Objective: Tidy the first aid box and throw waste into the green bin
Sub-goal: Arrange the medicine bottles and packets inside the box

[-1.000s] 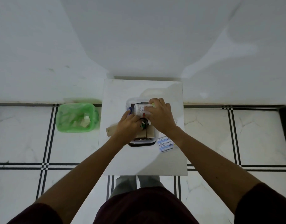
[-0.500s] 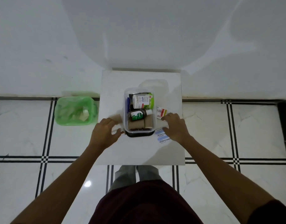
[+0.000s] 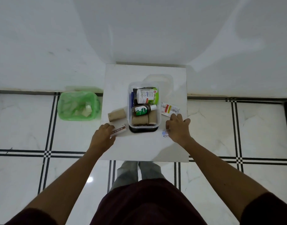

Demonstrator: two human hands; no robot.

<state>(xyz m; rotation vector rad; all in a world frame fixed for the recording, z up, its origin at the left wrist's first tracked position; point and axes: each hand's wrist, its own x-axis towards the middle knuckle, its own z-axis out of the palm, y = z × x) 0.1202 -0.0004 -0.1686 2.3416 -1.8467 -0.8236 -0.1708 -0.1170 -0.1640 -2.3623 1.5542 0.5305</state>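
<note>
Hands flank the first aid box (image 3: pixel 143 122), which sits mid-worktop (image 3: pixel 139 148) on a dark lid or base.

Your left hand (image 3: pixel 102 138) lies palm down at the near-left corner of the box, fingers loosely curled over one end of a small ointment carton (image 3: pixel 118 130); whether you grip it or only touch it cannot be told. Beyond that hand, a tan bandage roll (image 3: pixel 116 115) lies on the worktop just beside the box's left wall.

Your right hand (image 3: pixel 177 129) is spread flat, palm down, near the box's near-right corner. It covers most of a blue-printed sachet (image 3: pixel 164 135); only the sachet's left edge shows. Its fingertips reach the near corner of a red-and-white leaflet (image 3: pixel 170 109) beyond it.

Box contents: brown bottle with green label (image 3: pixel 142 110), white pack (image 3: pixel 146 96), two tan rolls along the near wall, something blue along the left wall.

Green bin (image 3: pixel 78 106) stands on the floor, well to the left of your left hand, with scraps inside.
</note>
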